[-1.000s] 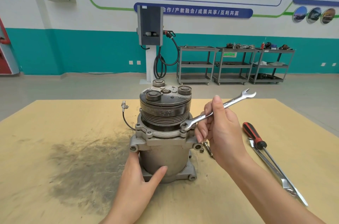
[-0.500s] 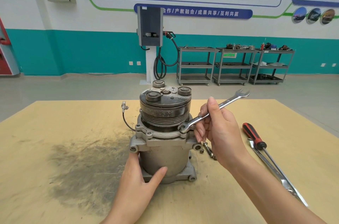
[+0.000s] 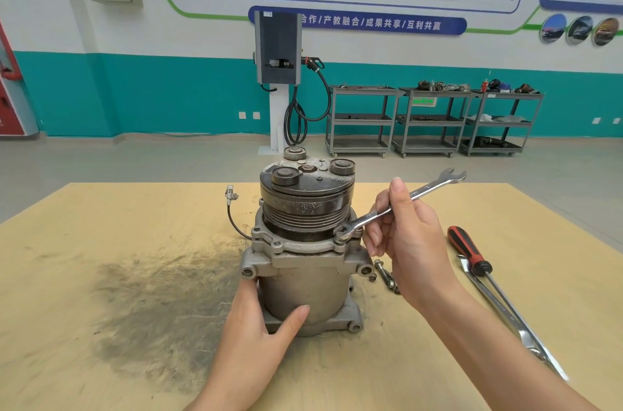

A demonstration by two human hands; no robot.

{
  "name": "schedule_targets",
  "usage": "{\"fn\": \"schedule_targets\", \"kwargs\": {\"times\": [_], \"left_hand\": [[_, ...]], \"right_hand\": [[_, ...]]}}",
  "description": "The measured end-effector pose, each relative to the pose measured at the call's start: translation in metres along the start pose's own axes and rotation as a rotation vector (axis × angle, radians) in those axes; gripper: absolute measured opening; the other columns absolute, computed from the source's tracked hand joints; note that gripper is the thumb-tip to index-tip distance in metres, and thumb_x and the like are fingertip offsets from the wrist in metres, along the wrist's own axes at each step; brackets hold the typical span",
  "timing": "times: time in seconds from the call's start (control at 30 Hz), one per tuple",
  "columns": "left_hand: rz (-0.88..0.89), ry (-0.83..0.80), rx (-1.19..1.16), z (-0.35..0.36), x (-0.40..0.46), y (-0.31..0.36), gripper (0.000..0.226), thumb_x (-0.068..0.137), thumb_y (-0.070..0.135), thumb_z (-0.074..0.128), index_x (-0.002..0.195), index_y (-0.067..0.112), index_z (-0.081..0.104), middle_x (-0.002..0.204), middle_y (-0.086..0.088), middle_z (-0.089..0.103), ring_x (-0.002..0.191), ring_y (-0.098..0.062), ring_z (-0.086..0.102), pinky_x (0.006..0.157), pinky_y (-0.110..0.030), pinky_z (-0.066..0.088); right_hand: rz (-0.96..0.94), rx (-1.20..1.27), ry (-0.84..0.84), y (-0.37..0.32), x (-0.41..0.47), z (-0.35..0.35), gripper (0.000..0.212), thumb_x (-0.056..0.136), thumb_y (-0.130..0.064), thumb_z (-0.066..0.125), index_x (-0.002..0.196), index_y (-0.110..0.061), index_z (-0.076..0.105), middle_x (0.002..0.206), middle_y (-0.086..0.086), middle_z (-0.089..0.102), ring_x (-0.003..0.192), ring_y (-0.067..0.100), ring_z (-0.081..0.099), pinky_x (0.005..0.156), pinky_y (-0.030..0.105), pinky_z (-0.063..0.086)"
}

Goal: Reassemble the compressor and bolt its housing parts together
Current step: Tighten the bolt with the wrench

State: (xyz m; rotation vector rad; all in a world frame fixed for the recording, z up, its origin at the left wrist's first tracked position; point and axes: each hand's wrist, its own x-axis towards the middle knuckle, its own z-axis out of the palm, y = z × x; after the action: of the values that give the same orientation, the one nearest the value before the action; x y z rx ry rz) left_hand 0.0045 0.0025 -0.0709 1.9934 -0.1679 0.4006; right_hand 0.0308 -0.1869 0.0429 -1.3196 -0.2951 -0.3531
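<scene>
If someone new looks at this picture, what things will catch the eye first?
The upright compressor at the table's middle draws the eye first, gripped low by the left hand. At its right side, the right hand holds a wrench whose ring end sits on a flange bolt. A red-handled screwdriver lies at the right.

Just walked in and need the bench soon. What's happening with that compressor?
A person is bolting the compressor together on the wooden table. The left hand grips its lower body to steady it, while the right hand holds a combination wrench with its ring end on a bolt at the housing flange. Loose bolts, a screwdriver and another wrench lie to the right.
</scene>
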Motion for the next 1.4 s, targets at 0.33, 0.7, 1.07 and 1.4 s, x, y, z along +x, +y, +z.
{"fn": "schedule_targets", "kwargs": {"times": [0.33,0.7,1.07,1.4], "left_hand": [[0.007,0.000,-0.011,0.000,0.000,0.000,0.065,0.075,0.042,0.074,0.114,0.061,0.026,0.117,0.041,0.036,0.105,0.026,0.036,0.089,-0.010,0.030],[0.014,-0.007,-0.012,-0.001,0.000,0.001,0.068,0.075,0.044,0.073,0.113,0.067,0.022,0.116,0.046,0.033,0.102,0.029,0.032,0.089,-0.013,0.030],[0.024,-0.002,-0.014,0.000,0.001,-0.001,0.069,0.072,0.047,0.073,0.112,0.071,0.022,0.121,0.042,0.038,0.109,0.024,0.037,0.091,-0.017,0.033],[0.032,0.018,-0.011,0.003,0.002,-0.003,0.063,0.074,0.039,0.076,0.112,0.059,0.029,0.114,0.044,0.038,0.104,0.037,0.030,0.084,0.003,0.030]], "right_hand": [[-0.122,0.069,0.146,0.021,-0.010,0.007,0.045,0.092,-0.050,0.042,0.067,-0.014,0.051,0.042,0.001,0.041,0.036,0.015,0.038,0.039,0.022,0.035],[-0.500,-0.185,0.151,0.020,-0.023,0.009,0.028,0.094,-0.046,0.049,0.071,-0.032,0.051,0.049,-0.011,0.045,0.041,0.008,0.040,0.042,0.020,0.032],[-0.722,-0.531,0.074,0.005,-0.026,0.015,0.044,0.099,-0.051,0.039,0.072,-0.018,0.050,0.051,-0.011,0.044,0.042,0.005,0.040,0.038,0.028,0.036],[-0.341,-0.152,0.089,0.001,-0.021,0.015,0.039,0.097,-0.041,0.040,0.073,-0.011,0.048,0.041,0.005,0.037,0.036,0.014,0.038,0.038,0.032,0.030]]}}
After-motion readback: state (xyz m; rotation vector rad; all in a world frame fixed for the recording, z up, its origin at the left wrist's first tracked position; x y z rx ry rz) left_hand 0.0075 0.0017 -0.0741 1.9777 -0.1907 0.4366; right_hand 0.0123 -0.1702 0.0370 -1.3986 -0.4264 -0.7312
